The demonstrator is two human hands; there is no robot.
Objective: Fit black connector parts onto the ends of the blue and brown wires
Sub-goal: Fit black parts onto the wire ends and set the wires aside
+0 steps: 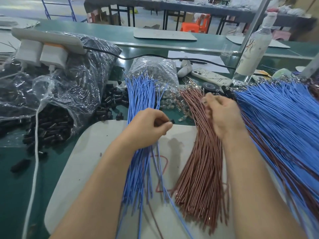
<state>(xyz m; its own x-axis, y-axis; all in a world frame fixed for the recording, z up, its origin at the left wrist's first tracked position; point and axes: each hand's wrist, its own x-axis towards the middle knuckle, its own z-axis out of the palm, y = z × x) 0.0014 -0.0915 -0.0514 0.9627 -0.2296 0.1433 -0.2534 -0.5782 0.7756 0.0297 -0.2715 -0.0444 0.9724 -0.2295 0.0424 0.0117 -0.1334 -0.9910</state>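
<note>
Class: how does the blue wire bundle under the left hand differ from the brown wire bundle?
The blue wire bundle lies under the left hand, the brown wire bundle under the right hand. The blue one sheds stray wires at its near end; the brown one stays tighter. Both lie on the grey pad.

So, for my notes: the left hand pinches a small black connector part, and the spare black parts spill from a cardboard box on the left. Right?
Not quite. The head view shows the spare black parts spilling from a crumpled clear plastic bag on the left, not a cardboard box. The left hand does pinch a small black connector part.
</note>
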